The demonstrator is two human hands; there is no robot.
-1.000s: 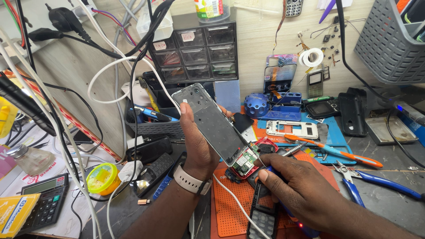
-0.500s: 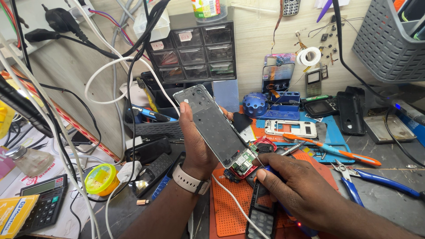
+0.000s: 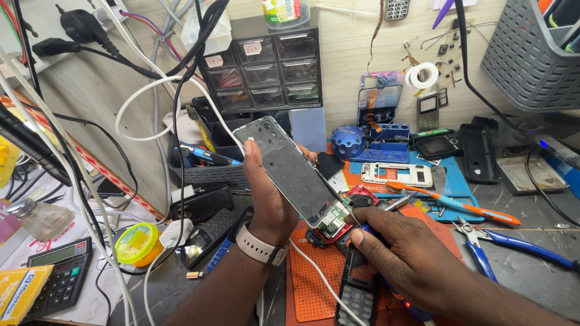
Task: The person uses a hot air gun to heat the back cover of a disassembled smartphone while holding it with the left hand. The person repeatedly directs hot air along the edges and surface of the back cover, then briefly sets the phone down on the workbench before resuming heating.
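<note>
Left hand (image 3: 269, 202): gripping the long grey opened phone frame (image 3: 290, 169) by its edges, tilting it toward eleven o'clock.
Right hand (image 3: 411, 256): fingers closing narrowly around a blue-handled soldering tool (image 3: 370, 229), tip meeting the small green circuit board (image 3: 331, 221) at the frame's five o'clock end.
Below: the orange perforated work mat (image 3: 317, 284) — a black keypad phone (image 3: 356, 290) lying at six o'clock.
Risk: I judge the tip may be slipping onto neighbouring parts — the frame is hanging unsupported.
</note>
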